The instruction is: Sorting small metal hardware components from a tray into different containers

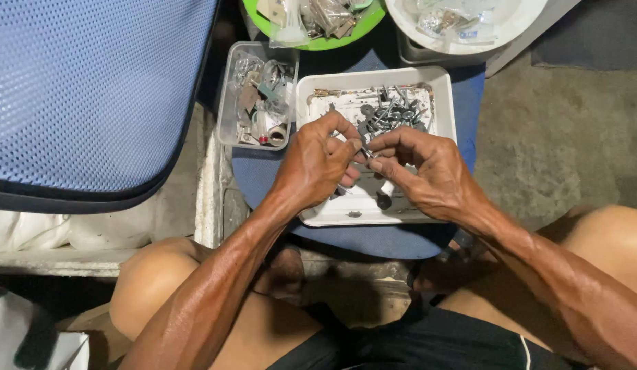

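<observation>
My left hand [317, 163] and my right hand [423, 170] meet over a white rectangular tray [442, 103], fingertips pinched together on a small metal part [366, 152], likely a screw. A heap of grey screws and washers [390, 111] lies at the far end of the tray. A small white tool with a black tip [384, 195] rests in the tray below my hands. The tray sits on a blue cushioned seat [373, 240] in front of my knees.
A clear plastic box [226, 103] of mixed small parts stands left of the tray. A green plate [318, 42] and a white plate [510, 31] with bagged bits lie beyond. A blue mesh chair back [92, 89] fills the left. Concrete floor [558, 137] is at the right.
</observation>
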